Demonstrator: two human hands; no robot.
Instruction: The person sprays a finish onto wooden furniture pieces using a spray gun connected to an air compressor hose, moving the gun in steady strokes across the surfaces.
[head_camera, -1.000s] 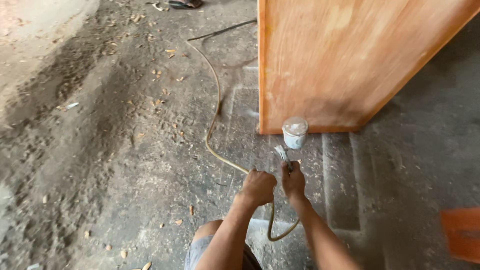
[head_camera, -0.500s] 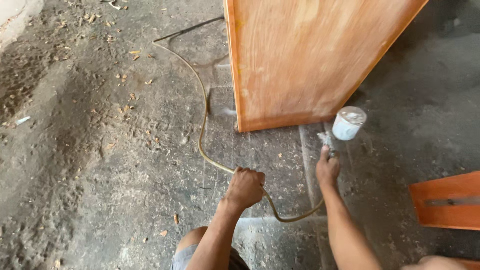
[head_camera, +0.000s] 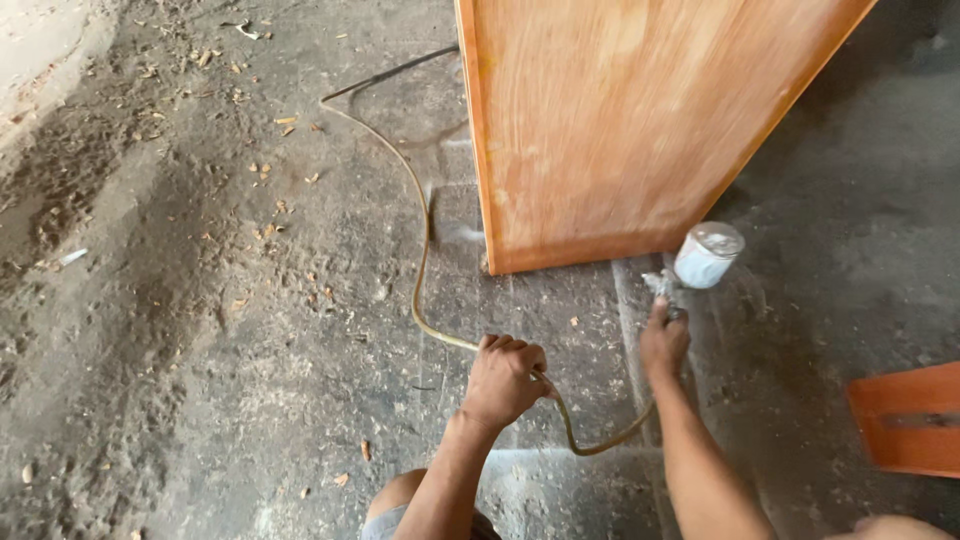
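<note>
Spray gun (head_camera: 668, 288) with its white cup (head_camera: 708, 254) sits gripped in the right hand (head_camera: 663, 345), just below the orange wooden panel (head_camera: 620, 120). Left hand (head_camera: 503, 378), fist closed, clutches the yellowish hose (head_camera: 420, 270) curving across the dusty floor (head_camera: 180, 330); both forearms reach forward.

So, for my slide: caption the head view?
Right hand holds a spray gun near a wooden panel; left hand grips the hose.
</note>
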